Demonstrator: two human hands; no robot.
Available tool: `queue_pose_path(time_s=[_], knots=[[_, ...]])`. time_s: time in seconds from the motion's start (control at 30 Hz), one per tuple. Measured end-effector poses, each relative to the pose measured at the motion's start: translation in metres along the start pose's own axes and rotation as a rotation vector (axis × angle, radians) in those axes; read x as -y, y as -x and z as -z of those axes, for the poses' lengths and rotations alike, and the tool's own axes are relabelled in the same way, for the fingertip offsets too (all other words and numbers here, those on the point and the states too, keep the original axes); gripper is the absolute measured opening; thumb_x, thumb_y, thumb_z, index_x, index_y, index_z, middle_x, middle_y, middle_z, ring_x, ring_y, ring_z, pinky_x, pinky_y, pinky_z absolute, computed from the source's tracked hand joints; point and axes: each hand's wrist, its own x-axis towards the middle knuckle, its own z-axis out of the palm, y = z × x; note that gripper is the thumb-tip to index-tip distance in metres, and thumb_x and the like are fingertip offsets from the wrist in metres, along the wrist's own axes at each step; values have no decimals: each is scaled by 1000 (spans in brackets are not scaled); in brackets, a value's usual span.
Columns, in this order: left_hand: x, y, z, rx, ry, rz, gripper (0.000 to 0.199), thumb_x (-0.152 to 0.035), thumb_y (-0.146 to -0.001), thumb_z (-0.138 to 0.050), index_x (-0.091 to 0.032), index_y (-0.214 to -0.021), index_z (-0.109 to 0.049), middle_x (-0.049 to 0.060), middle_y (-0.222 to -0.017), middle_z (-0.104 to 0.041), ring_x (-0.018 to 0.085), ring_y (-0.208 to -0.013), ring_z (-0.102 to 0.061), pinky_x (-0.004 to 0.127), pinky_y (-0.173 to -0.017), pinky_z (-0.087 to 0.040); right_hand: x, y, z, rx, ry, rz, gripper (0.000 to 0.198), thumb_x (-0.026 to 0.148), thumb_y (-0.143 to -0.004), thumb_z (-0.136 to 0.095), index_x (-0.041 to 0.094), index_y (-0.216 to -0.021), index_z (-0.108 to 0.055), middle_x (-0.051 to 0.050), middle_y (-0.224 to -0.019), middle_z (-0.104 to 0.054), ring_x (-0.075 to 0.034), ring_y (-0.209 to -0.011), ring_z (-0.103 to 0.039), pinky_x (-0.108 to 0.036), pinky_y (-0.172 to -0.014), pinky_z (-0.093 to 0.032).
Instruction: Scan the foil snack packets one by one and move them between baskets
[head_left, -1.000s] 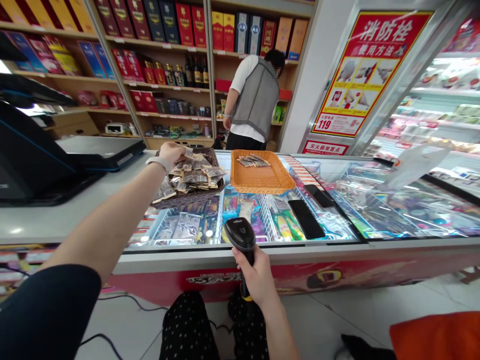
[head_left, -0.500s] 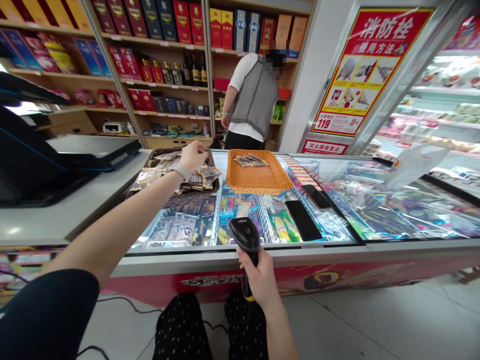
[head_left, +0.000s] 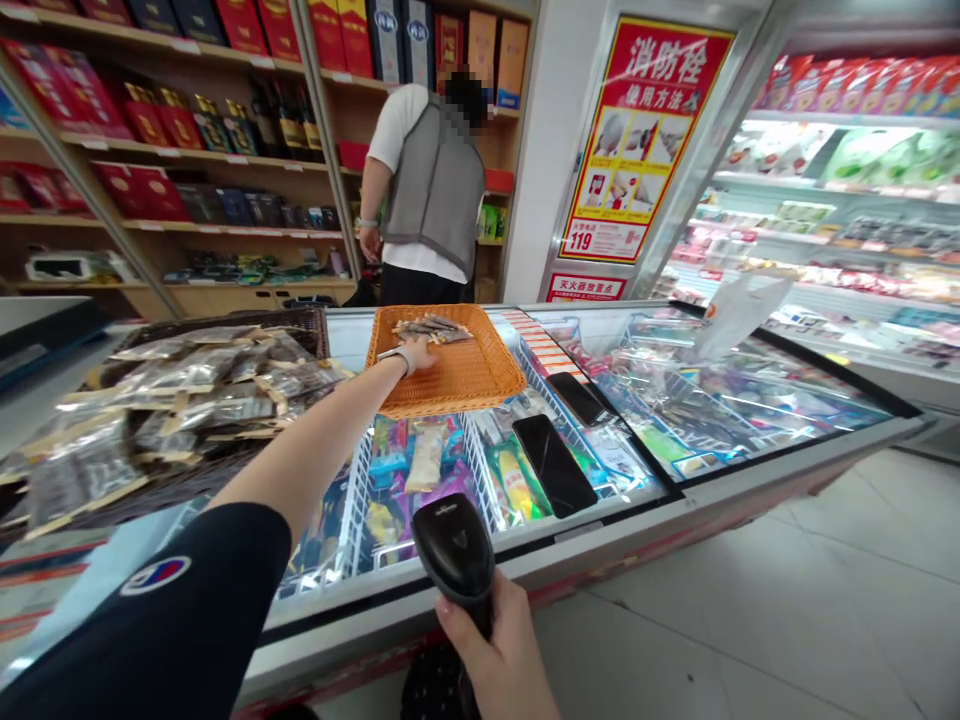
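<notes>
In my right hand (head_left: 499, 640) is a black handheld barcode scanner (head_left: 454, 545), held upright by its grip, with my thumb along its side. My left hand (head_left: 421, 354) reaches into the orange woven basket (head_left: 465, 385), next to a small pile of packets (head_left: 433, 328). Its fingers look apart and nothing shows in them, though the far fingertips are hard to make out. To the left, a dark woven basket (head_left: 300, 325) holds many clear-fronted packets (head_left: 214, 375).
Both baskets rest on a glass-topped freezer (head_left: 750, 455) filled with packaged goods. Two phones, a nearer one (head_left: 555, 465) and a farther one (head_left: 577, 398), lie right of the orange basket. A person (head_left: 431, 190) in a grey vest stands behind, facing shelves of boxes and bottles.
My left hand has moved right, from above the dark basket into the orange one. The view has turned right and come closer. The scanner stays in my right hand.
</notes>
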Motion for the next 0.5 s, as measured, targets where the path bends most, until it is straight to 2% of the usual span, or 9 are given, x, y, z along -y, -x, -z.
queue_pose_path(time_s=[0.1,0.2,0.27,0.4,0.5], knots=[[4,-15,-11,28,-30,17,81,-59,-84,-56,-12,-149,-47,25,-156,-42,42,-143,-41,51,-115,-35,-5,-4,3,-16,10,-43,39,49,-86,-71,15,-103,-80,-9,-91,-75,-28,-88,-67,-32,-80,-50],[10,-28,-14,55,-51,42,78,-56,-88,-50,-9,-151,-45,26,-156,-41,42,-144,-41,50,-115,-35,-10,-5,2,-56,5,-87,37,49,-84,-73,17,-100,-81,-10,-93,-75,-30,-90,-67,-34,-80,-51],[14,-35,-14,55,-62,56,81,-55,-90,-48,-7,-155,-39,27,-160,-35,41,-146,-38,48,-117,-34,-12,-5,1,-80,-1,-99,37,51,-82,-74,18,-99,-81,-10,-92,-75,-30,-89,-67,-34,-80,-52],[18,-38,-21,57,-80,74,82,-57,-93,-43,-15,-161,-29,22,-168,-19,42,-152,-27,50,-119,-30,-9,-7,1,-80,0,-106,38,54,-79,-77,19,-93,-82,-9,-87,-75,-30,-85,-66,-33,-76,-52],[20,-31,-27,98,-87,69,83,-63,-93,-38,-20,-163,-26,19,-170,-14,45,-152,-22,56,-118,-28,-2,-12,4,-2,-35,-84,33,49,-82,-74,18,-92,-81,-7,-82,-74,-27,-80,-65,-30,-73,-51]])
